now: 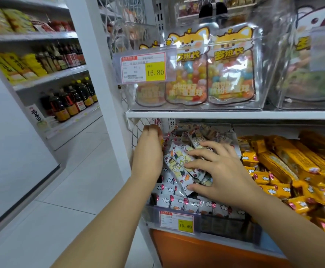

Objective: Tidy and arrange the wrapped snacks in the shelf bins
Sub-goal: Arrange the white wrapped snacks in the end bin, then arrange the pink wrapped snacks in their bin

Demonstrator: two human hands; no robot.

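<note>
the tidying is looking partly done. in the clear bin (227, 227) at the lower middle of the frame, the white wrapped snacks (177, 202) along the front are lying in fairly even rows. those toward the back are sitting tumbled at all angles, so some straightening is probably remaining there. the right hand (221, 171) is grasping a small bunch of these packets in the middle of the bin, fingers spread over the top and thumb tucked beneath. the left hand (148, 153) is reaching to the bin's back left corner with fingers curled; whether it is pinching anything i cannot tell. the yellow bars (285, 167) in the next bin, lower right, are lying jumbled and seem to be waiting their turn. candy bags (210, 74) are standing upright on the shelf (235, 114) above. dark bottles (71, 101) are lining another rack at the left, over a pale tiled floor (71, 190).
</note>
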